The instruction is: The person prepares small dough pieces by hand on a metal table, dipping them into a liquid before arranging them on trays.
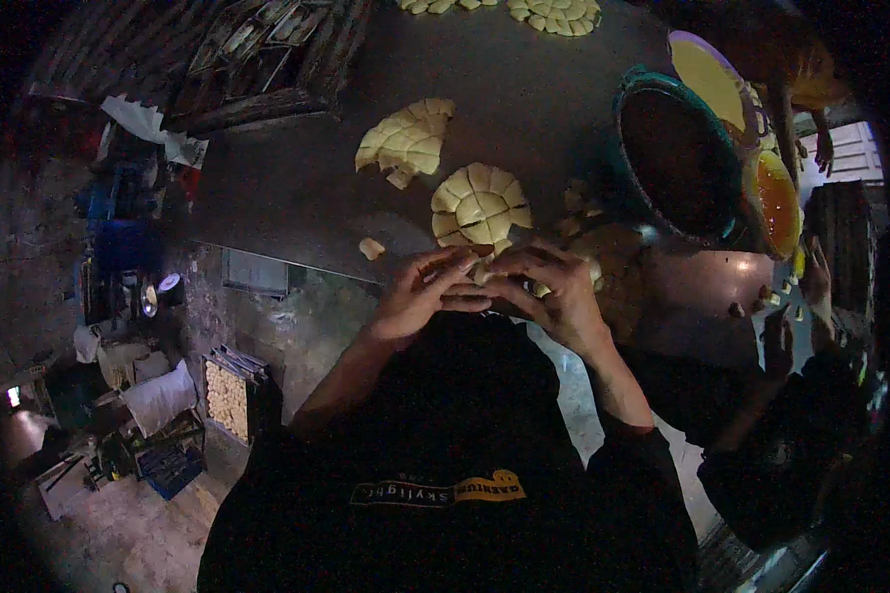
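Both my hands meet at the near edge of a dark work table (297,188). Between my fingertips is a small pale piece of dough (482,270), partly covered by them. My left hand (427,294) pinches it from the left, fingers bent together. From the other side my right hand (556,295) grips it, with a pale bit showing under its fingers. Just beyond lies a round of pale dough cut into wedges (481,205). A partial cut round (407,140) rests farther left. One loose dough piece (371,248) sits left of my left hand.
At right stand a large teal-rimmed basin (625,109), a purple-rimmed bowl (684,44) and a bowl with orange contents (776,203). A co-worker's hands (818,282) work at the right edge. More cut dough (556,14) lies at the far side. A wooden crate (257,114) borders the left.
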`<action>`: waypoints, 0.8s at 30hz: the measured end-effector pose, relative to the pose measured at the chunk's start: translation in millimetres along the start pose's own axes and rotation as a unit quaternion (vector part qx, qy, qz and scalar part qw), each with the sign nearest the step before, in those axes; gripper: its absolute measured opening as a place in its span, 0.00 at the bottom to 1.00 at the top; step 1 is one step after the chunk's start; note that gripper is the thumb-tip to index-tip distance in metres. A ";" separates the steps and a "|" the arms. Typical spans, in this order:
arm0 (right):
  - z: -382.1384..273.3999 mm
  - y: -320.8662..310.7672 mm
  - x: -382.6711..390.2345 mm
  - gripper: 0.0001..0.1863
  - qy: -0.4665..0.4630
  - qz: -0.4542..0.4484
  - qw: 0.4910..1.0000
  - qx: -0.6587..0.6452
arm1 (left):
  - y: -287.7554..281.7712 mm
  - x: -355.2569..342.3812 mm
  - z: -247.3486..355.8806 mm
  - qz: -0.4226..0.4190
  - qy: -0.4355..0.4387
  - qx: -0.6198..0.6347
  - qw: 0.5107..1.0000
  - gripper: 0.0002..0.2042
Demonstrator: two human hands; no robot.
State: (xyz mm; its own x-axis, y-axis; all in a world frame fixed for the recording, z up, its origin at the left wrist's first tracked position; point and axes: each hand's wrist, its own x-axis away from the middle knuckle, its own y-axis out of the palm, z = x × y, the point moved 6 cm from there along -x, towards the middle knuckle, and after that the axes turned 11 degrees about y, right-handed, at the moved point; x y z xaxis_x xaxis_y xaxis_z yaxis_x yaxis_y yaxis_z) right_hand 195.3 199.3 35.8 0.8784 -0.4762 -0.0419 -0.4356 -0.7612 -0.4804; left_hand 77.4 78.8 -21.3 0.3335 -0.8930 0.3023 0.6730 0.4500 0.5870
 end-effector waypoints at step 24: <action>21.2 203.1 -63.8 0.18 0.036 -0.095 0.993 0.065 | -179.9 26.2 27.6 0.071 0.251 -0.538 0.801 0.18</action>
State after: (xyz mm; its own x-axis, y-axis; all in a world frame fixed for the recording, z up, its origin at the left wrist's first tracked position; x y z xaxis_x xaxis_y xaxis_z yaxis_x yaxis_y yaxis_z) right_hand 55.0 84.4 -77.6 0.9238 -0.3637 0.1197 -0.2313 -0.7793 -0.5824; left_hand -53.2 -25.3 -98.3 0.4981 -0.8460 -0.1899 0.6948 0.5205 -0.4964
